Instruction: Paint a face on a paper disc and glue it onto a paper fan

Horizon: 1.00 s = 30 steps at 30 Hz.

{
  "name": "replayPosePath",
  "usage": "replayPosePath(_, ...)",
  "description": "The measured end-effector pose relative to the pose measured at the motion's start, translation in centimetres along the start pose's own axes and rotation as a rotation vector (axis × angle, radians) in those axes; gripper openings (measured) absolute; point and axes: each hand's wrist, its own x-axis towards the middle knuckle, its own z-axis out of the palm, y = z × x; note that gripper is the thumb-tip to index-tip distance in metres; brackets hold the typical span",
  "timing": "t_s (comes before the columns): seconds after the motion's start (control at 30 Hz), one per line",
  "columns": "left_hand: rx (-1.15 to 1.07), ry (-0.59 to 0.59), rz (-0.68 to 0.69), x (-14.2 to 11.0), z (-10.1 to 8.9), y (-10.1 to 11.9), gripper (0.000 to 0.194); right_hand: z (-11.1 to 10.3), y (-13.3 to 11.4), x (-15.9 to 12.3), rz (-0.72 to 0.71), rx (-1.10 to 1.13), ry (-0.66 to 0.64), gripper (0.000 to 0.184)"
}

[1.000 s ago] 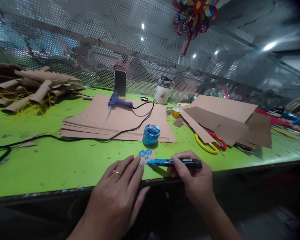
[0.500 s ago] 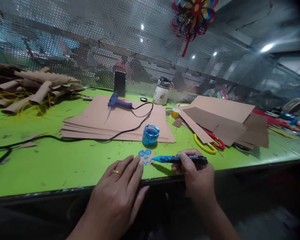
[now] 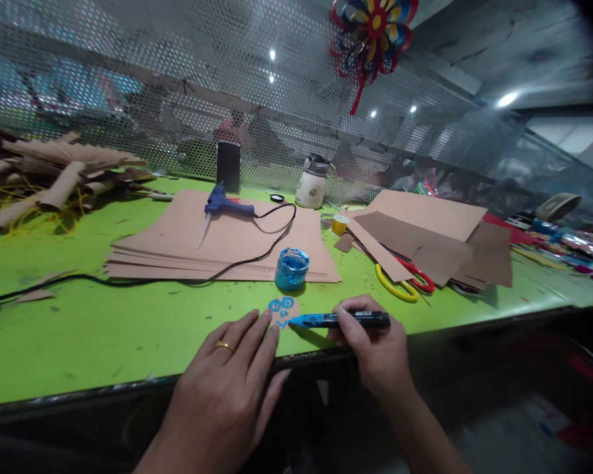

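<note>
Right grip [image 3: 375, 345] on marker [image 3: 326, 320], blue jar [image 3: 290, 279] nearby

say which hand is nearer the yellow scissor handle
Right. The right hand is in front of the yellow scissor handle, slightly left; the left hand is farther left, at the paper disc.

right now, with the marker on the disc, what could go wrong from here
The open blue jar stands just beyond the paper disc, so a knock could spill onto the drawing. The left grip lies against the disc's edge and might smear any wet lines. The marker in the right grip is smeared blue toward its tip, so it may leave stray marks.
</note>
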Motion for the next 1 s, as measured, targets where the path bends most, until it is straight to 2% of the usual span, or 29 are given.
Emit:
replayPosePath(0.13, -0.003, -0.005, 0.001, 0.03, -0.02, 0.04, 0.038, -0.11, -0.15, 0.01, -0.013, -0.043, -0.06, 0.013)
replayPosePath(0.37, -0.011, -0.001, -0.005, 0.01, 0.01, 0.08, 0.038, -0.17, -0.2, -0.01, -0.004, -0.073, -0.082, 0.013)
replayPosePath(1.0, -0.009, -0.003, -0.009, 0.15, -0.16, 0.06, 0.037, 0.0, -0.31, -0.09, -0.005, -0.046, 0.018, 0.016)
